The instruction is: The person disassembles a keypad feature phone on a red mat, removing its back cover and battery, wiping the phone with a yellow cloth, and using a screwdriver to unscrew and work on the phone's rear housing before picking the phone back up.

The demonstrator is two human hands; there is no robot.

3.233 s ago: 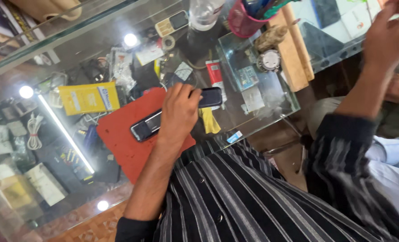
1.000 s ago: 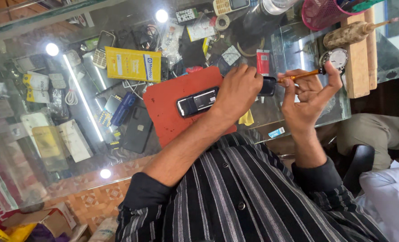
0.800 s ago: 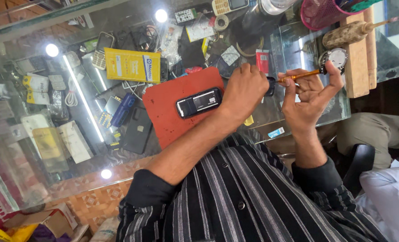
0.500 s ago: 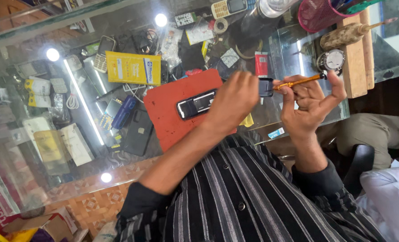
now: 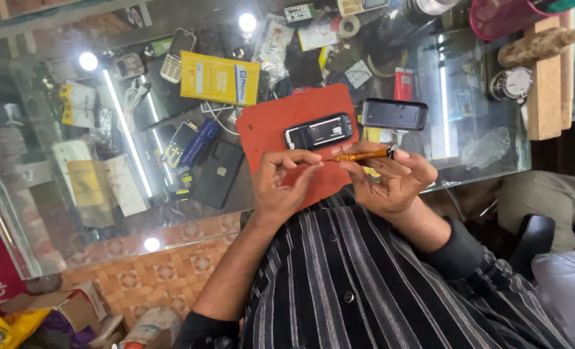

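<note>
Above red rubbery mat (image 5: 271, 132): right hand (image 5: 391, 184) fingers grasp slim orange screwdriver (image 5: 362, 156); left hand (image 5: 281, 187) fingers pinch tip.

A lit glass display counter (image 5: 475, 165) stands over orange patterned floor tiles (image 5: 164, 274).

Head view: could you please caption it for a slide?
Both hands hold an orange screwdriver above a phone on a red mat.

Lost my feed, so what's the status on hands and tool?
Right hand holds orange screwdriver; left hand pinches its tip. Phone lies untouched on red mat. Nothing between.
</note>
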